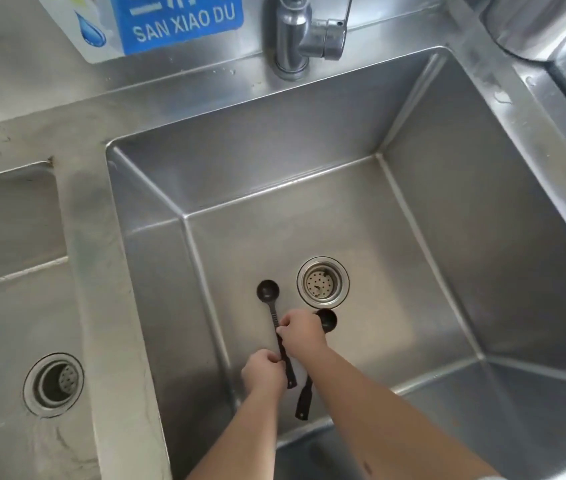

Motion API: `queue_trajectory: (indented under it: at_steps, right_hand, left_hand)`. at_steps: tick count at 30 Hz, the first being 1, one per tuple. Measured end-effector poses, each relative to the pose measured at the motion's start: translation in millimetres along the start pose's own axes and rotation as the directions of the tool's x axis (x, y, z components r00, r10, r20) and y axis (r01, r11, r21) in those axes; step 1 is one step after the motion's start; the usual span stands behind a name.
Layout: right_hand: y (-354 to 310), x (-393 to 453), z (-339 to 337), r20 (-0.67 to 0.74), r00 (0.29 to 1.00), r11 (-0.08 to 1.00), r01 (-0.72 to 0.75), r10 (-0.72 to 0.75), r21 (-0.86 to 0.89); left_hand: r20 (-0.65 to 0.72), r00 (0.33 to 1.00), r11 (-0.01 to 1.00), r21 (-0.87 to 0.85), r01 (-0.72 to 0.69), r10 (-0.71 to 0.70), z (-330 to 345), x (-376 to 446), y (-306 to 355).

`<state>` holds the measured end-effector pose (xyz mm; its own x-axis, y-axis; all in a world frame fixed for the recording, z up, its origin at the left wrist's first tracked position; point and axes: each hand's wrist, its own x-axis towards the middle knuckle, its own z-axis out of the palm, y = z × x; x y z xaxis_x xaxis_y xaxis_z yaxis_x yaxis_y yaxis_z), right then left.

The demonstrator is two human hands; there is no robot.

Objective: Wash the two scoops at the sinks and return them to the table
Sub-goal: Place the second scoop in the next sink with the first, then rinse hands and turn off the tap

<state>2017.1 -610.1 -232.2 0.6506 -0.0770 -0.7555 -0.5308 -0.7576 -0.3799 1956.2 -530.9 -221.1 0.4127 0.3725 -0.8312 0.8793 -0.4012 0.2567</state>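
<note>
Two black long-handled scoops lie low in the deep steel sink. The left scoop points its bowl away from me, beside the drain. My left hand pinches its handle near the lower end, and my right hand pinches the same handle higher up. The second scoop lies under my right hand and forearm; its bowl shows just below the drain and its handle end shows near the sink's front.
A round strainer drain sits in the sink floor. The faucet stands at the back rim, no water running. A second sink with its own drain lies to the left. A blue "SAN XIAO DU" sign hangs behind.
</note>
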Motion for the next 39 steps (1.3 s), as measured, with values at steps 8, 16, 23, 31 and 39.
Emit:
queue_trajectory:
  at_steps: [8,16,23,31,39]
  right_hand:
    - [1,-14,-1,-0.046,0.999,1.000,-0.001,0.000,-0.027]
    - [-41,-94,-58,-0.142,0.985,0.991,0.112,-0.101,0.073]
    - [-138,-197,-76,-0.195,0.868,0.889,0.434,-0.456,-0.147]
    - [-267,-278,-2,-0.031,0.686,0.621,0.637,-0.727,-0.457]
    - [-349,-320,88,0.055,0.628,0.506,0.673,-0.777,-0.540]
  left_hand:
    - [-0.048,0.999,0.996,-0.086,0.022,-0.026,-4,-4,9]
    - [-0.078,0.906,0.908,-0.029,-0.418,0.415,-79,-68,56]
    - [-0.090,0.595,0.599,0.213,-0.772,0.799,-216,-134,26]
    - [-0.283,0.559,0.624,0.432,-0.651,0.779,-378,-150,-63]
    - [-0.343,0.591,0.671,0.522,-0.526,0.730,-483,-140,-135]
